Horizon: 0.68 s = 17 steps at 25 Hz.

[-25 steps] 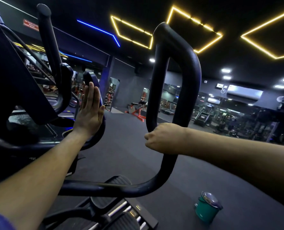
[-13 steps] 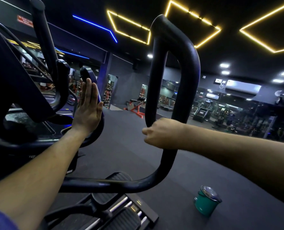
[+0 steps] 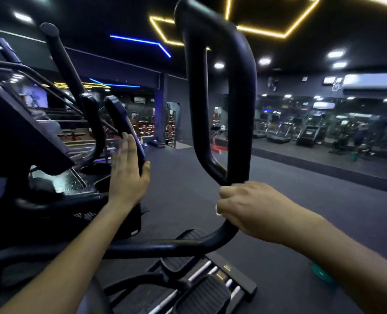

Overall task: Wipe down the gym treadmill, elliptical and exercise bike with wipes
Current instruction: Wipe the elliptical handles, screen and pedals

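The right hand is curled tight round the looped handle of the elliptical, a sliver of white wipe showing under its fingers. The left hand lies flat, fingers straight, against the small inner grip. Pedals sit below on the floor. A green tub peeks from behind the right forearm. Treadmills stand by the far wall.

Elliptical: black, upright on the floor, left of centre. Looped handle rising at centre, matte, curved. Short grip beside the console. Ribbed pedals low in front. Wipe: white sliver, pressed against the handle.
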### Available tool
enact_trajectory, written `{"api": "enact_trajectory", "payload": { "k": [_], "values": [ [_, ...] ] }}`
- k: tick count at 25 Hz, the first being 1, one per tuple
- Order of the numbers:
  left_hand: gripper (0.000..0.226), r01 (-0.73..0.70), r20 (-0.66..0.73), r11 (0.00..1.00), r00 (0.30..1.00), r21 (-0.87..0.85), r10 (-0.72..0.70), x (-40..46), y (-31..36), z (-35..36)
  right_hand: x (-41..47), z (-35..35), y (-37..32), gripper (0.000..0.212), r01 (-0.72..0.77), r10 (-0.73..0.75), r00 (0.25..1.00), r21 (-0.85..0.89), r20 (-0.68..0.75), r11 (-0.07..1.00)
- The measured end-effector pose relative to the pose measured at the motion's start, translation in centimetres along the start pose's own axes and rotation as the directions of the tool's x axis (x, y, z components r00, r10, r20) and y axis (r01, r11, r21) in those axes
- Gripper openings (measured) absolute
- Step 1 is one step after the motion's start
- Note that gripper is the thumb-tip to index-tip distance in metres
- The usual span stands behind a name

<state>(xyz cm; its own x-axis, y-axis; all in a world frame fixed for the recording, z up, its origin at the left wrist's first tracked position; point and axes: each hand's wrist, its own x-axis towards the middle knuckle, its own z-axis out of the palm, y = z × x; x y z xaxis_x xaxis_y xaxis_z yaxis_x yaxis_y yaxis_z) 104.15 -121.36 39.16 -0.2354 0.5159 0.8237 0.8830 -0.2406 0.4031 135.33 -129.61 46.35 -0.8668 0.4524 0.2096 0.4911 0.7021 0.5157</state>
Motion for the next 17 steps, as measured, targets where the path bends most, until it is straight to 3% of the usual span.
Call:
{"api": "enact_trajectory", "payload": {
  "k": [2,4,6,8,11,14,17],
  "values": [
    [0.071,0.105,0.047,0.990,0.994,-0.092,-0.101,-3.6,3.6,-0.2,-3.2,3.9,0.5,0.013,-0.137,0.187,0.977,0.370,-0.103,0.919],
    [0.061,0.125,0.058,0.977,0.992,-0.176,-0.116,-6.9,7.0,0.2,-6.0,8.0,0.4,0.010,-0.144,0.367,0.912,0.697,-0.181,0.703],
    [0.051,0.101,0.054,0.967,0.994,-0.234,-0.091,-10.2,9.7,1.2,-8.3,12.0,-0.4,0.012,-0.102,0.531,0.832,0.896,-0.161,0.431],
    [0.044,0.045,0.029,0.965,0.999,-0.258,-0.039,-14.1,11.8,3.0,-10.2,15.7,-1.5,0.014,-0.104,0.602,0.797,0.972,-0.046,0.212],
    [0.039,-0.045,0.008,0.982,0.999,-0.184,0.047,-20.9,13.3,5.8,-12.1,20.5,-2.5,0.016,-0.095,0.586,0.808,0.995,0.067,0.017],
    [0.039,0.092,0.085,0.986,0.993,-0.137,-0.081,-25.8,13.7,9.2,-13.7,24.6,-1.9,0.020,-0.087,0.570,0.802,0.979,0.179,-0.184],
    [0.037,0.272,0.202,0.953,0.949,-0.133,-0.242,-27.0,14.3,11.8,-13.8,27.1,-0.4,0.020,-0.080,0.551,0.809,0.966,0.206,-0.244]
  ]
}}
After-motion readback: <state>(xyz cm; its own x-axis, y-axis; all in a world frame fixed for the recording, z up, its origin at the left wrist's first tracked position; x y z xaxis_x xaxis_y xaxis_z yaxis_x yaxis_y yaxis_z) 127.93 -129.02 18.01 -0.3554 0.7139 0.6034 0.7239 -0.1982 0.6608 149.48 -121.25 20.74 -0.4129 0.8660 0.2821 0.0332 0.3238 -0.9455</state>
